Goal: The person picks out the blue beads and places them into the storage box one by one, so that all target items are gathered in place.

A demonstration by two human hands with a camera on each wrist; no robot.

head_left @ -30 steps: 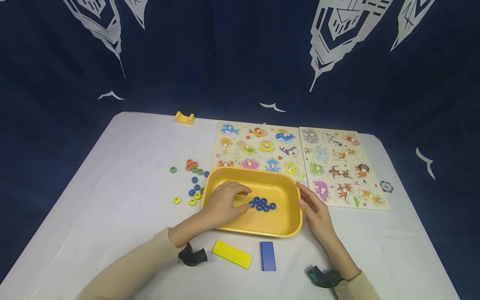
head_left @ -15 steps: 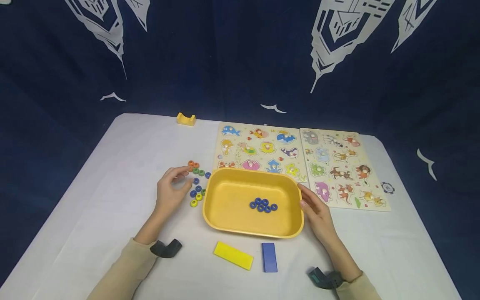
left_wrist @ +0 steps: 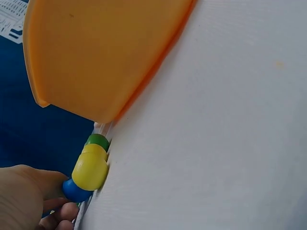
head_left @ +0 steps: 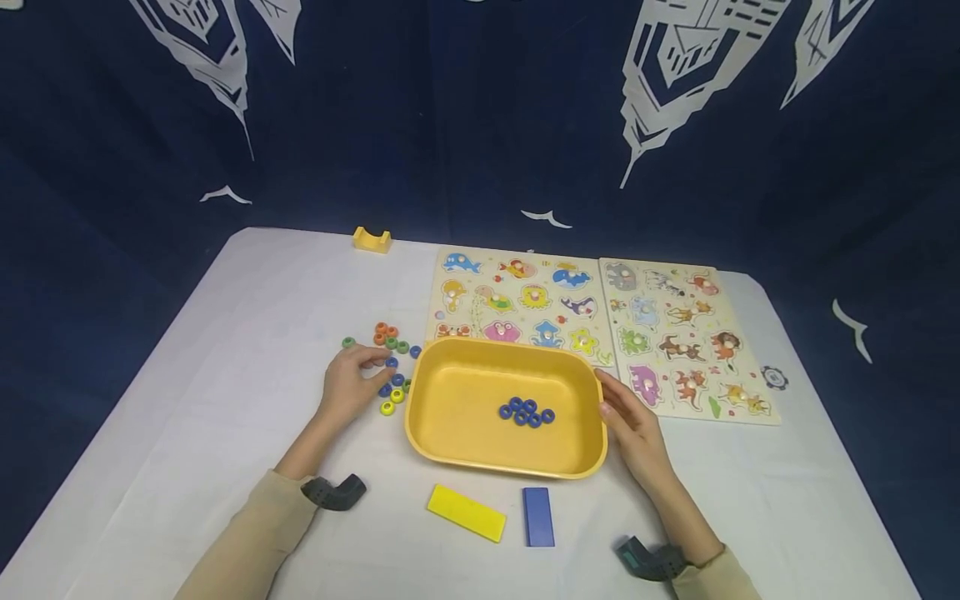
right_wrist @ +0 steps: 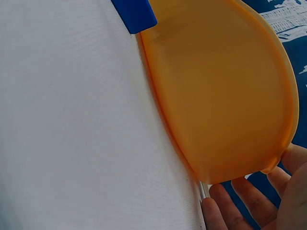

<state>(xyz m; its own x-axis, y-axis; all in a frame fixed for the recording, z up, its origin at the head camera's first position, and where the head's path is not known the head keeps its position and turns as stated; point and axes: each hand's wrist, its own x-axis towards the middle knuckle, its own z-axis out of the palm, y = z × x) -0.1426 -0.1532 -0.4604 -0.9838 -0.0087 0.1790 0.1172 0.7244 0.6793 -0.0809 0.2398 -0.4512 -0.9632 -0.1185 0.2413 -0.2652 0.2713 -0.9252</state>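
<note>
My left hand (head_left: 349, 385) is at the loose beads left of the yellow tray (head_left: 465, 463), its thumb and a finger pinching a blue bead (head_left: 392, 362). In the left wrist view, a blue bead (left_wrist: 76, 190) shows by those fingers, partly behind a yellow bead (left_wrist: 90, 171). A green bead (left_wrist: 98, 140) sits beyond. Several blue beads (head_left: 521, 418) lie together inside the tray. My right hand (head_left: 634, 425) touches the tray's right end; in the right wrist view its loosely extended fingers (right_wrist: 249, 196) rest against the outer wall.
Two animal puzzle boards (head_left: 534, 296) lie behind the tray. Orange beads (head_left: 380, 338) and green beads (head_left: 402, 347) sit beyond my left hand. A yellow block (head_left: 467, 513) and a blue block (head_left: 537, 517) lie in front. A notched yellow block (head_left: 372, 240) stands at the back edge.
My left hand has come out from over the tray, leftward to the loose beads, and its fingertips have closed in on a blue bead. My right hand stays at the tray's end.
</note>
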